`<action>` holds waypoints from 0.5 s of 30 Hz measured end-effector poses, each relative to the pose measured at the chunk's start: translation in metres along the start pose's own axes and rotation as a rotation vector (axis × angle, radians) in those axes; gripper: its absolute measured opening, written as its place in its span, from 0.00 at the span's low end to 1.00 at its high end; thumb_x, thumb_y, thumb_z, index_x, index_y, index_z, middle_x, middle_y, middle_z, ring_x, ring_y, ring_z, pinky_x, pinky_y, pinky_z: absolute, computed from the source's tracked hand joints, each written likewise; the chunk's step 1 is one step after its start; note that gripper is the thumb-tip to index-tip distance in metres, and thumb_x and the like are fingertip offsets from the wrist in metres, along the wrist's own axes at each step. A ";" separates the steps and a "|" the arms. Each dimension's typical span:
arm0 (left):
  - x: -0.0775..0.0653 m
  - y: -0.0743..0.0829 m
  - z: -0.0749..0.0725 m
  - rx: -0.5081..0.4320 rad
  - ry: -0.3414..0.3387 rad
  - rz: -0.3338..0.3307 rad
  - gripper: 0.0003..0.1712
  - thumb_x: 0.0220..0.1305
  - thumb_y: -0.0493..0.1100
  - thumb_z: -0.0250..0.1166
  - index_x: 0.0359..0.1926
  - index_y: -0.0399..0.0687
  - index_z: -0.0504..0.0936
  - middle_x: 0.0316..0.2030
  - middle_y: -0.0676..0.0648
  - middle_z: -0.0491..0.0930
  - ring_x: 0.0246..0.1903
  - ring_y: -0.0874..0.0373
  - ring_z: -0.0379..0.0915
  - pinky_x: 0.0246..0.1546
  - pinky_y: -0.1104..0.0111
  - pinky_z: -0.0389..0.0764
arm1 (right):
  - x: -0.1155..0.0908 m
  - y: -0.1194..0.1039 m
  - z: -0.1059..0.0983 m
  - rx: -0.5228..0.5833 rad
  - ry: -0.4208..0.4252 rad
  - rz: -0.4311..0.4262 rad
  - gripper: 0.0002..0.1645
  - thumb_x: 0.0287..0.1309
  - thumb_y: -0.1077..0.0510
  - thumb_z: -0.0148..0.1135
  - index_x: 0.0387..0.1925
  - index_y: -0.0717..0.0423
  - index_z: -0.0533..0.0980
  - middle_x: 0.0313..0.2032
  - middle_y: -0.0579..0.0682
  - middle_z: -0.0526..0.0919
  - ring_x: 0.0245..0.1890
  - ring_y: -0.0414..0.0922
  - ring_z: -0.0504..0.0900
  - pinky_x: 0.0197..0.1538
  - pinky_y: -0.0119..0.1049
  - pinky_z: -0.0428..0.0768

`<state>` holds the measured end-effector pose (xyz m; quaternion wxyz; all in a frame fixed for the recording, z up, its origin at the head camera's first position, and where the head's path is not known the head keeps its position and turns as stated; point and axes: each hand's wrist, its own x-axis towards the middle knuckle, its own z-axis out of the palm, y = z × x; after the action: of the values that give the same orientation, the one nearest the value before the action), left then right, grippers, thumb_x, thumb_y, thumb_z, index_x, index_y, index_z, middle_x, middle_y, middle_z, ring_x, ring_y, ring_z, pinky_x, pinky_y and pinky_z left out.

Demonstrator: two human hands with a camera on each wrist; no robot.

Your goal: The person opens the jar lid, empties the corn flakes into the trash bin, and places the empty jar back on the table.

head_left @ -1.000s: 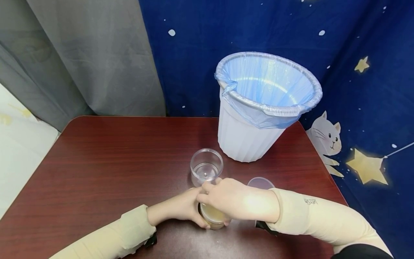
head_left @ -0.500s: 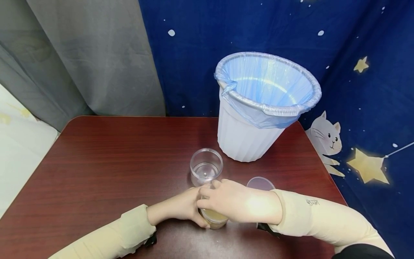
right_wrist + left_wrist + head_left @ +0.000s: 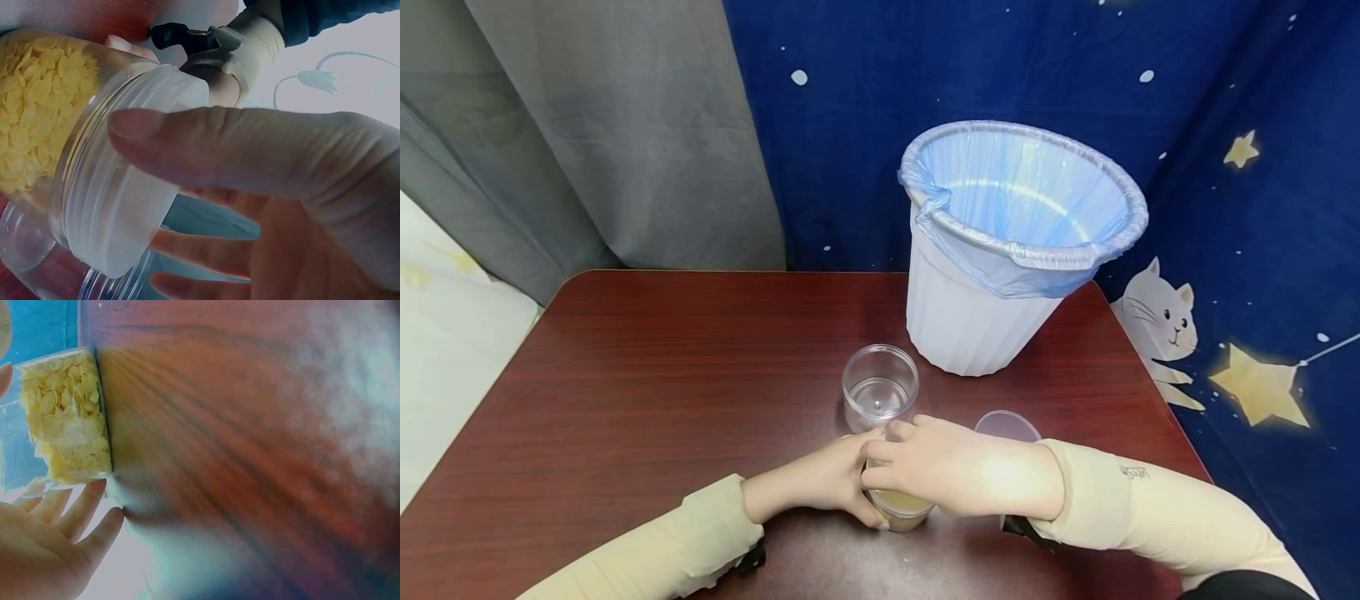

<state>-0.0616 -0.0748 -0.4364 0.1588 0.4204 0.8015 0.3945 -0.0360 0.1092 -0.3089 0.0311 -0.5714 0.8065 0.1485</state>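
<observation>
A clear jar (image 3: 37, 112) filled with yellow flakes stands near the front of the table, with a frosted lid (image 3: 125, 181) on its top. My left hand (image 3: 820, 483) holds the jar from the left, its thumb on the near side. Over the lid lies my right hand (image 3: 936, 467), thumb on one side and fingers round the other. In the left wrist view the flakes (image 3: 62, 419) show through the jar's wall, close to my left fingers. Just behind stands a clear jar without a lid (image 3: 880, 385). Much of the lid is hidden by my right hand in the head view.
A tall white bin (image 3: 970, 308) with a blue liner (image 3: 1022, 192) stands at the back right of the dark red table (image 3: 700, 358). A clear round container (image 3: 1006, 425) is partly hidden behind my right forearm. Curtains hang behind the table.
My right hand has shifted slightly to the right and turned a little on the lid. The left hand and the jar stay in place.
</observation>
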 end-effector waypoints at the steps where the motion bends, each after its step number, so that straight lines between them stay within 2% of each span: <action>1: 0.000 0.000 0.000 -0.001 0.003 -0.003 0.53 0.32 0.52 0.82 0.61 0.51 0.64 0.51 0.55 0.75 0.49 0.66 0.70 0.53 0.70 0.71 | 0.000 0.000 0.000 0.004 0.005 -0.006 0.40 0.29 0.58 0.79 0.50 0.34 0.74 0.48 0.37 0.72 0.46 0.41 0.71 0.38 0.30 0.69; 10: 0.001 0.000 0.000 -0.005 -0.012 -0.040 0.50 0.32 0.53 0.81 0.58 0.50 0.66 0.49 0.56 0.74 0.48 0.67 0.70 0.52 0.70 0.72 | -0.001 0.003 0.001 -0.022 0.020 -0.059 0.44 0.28 0.57 0.80 0.54 0.33 0.73 0.50 0.36 0.71 0.51 0.40 0.70 0.42 0.30 0.70; 15: 0.000 -0.001 0.000 -0.014 -0.019 -0.038 0.49 0.33 0.52 0.81 0.58 0.50 0.67 0.49 0.56 0.74 0.48 0.67 0.70 0.52 0.70 0.72 | -0.002 0.004 0.003 -0.018 0.056 -0.076 0.44 0.28 0.58 0.79 0.54 0.35 0.74 0.50 0.37 0.72 0.52 0.40 0.70 0.43 0.31 0.70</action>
<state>-0.0625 -0.0749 -0.4368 0.1770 0.4079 0.8048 0.3931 -0.0391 0.1125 -0.3106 0.0090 -0.6060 0.7833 0.1384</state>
